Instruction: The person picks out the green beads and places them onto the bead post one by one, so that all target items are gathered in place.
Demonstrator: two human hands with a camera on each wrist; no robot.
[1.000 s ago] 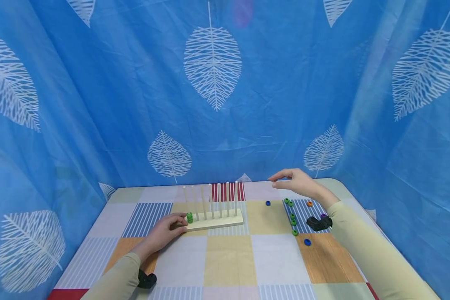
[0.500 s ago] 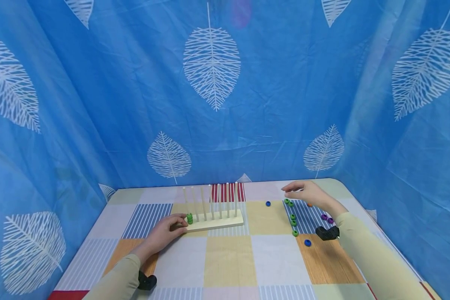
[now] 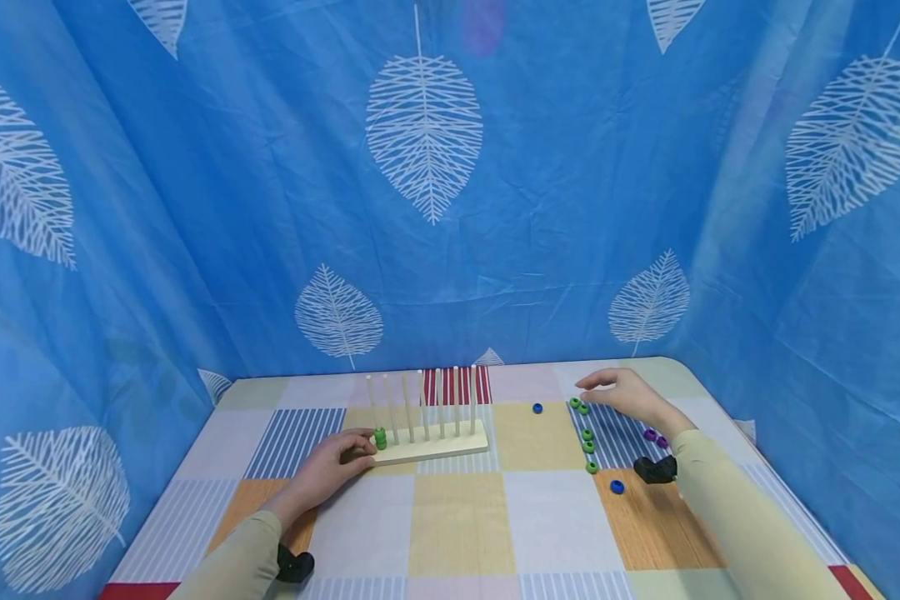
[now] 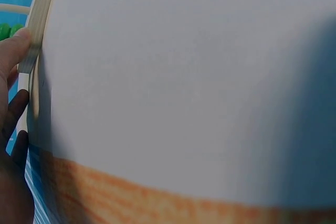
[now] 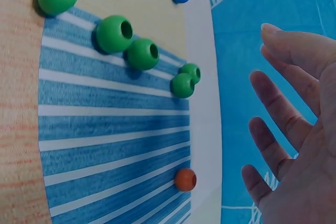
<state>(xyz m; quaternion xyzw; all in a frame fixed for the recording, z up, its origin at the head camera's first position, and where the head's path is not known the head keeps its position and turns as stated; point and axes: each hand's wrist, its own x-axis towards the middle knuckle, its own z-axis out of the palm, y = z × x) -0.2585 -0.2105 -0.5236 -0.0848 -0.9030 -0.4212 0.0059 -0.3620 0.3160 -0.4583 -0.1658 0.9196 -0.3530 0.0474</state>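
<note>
My left hand (image 3: pixel 333 462) grips the left end of a pale wooden peg rack (image 3: pixel 438 447), thumb on the front edge of its base in the left wrist view. Several upright pegs stand on this rack, and green beads (image 3: pixel 380 438) are stacked low on the leftmost one. Over the far right of the table hovers my right hand (image 3: pixel 624 395), fingers loosely bent and holding nothing. Loose green beads (image 5: pixel 111 34) lie below and beside it on a blue striped patch. An orange bead (image 5: pixel 185 180) shows in the right wrist view but is hidden by the hand in the head view.
One blue bead (image 3: pixel 537 408) lies right of the rack and another blue bead (image 3: pixel 617 487) nearer the front. Purple beads (image 3: pixel 656 437) sit close to the right wrist. A blue leaf-patterned curtain (image 3: pixel 435 275) encloses the back and sides of the patchwork-covered table.
My right hand has moved right and down toward the striped patch, uncovering the purple beads and covering the orange one. The left hand stays at the rack.
</note>
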